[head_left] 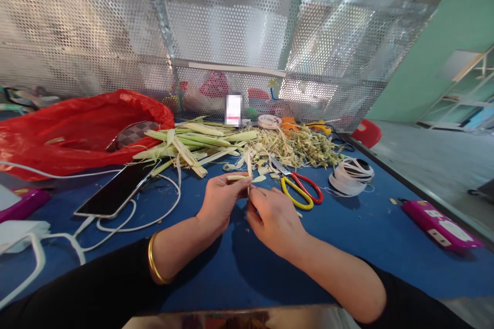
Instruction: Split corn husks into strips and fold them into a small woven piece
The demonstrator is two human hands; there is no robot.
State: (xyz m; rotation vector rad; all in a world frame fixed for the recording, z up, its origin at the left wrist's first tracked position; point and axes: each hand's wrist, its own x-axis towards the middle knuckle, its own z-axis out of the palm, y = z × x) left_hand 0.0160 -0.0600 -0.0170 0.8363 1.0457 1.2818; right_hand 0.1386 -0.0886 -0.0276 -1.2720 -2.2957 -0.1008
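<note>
My left hand (222,198), with a gold bangle at the wrist, is closed on a pale strip of husk (249,163) that sticks up above the fingers. Close beside it, my right hand (272,213) is pinched at the lower end of the same piece; its fingertips are partly hidden. Just past my right hand lie scissors (297,187) with one yellow and one red handle, blades pointing away to the left. Ahead of both hands spreads a heap of pale green husk leaves (204,139) and a pile of dry trimmings (301,146).
A blue table (339,247) carries a red plastic bag (88,113), a phone (116,190) on a white cable and a white charger (23,234) at left. To the right are a spool of white thread (351,175) and a purple packet (440,223). A perforated metal panel (231,20) stands behind.
</note>
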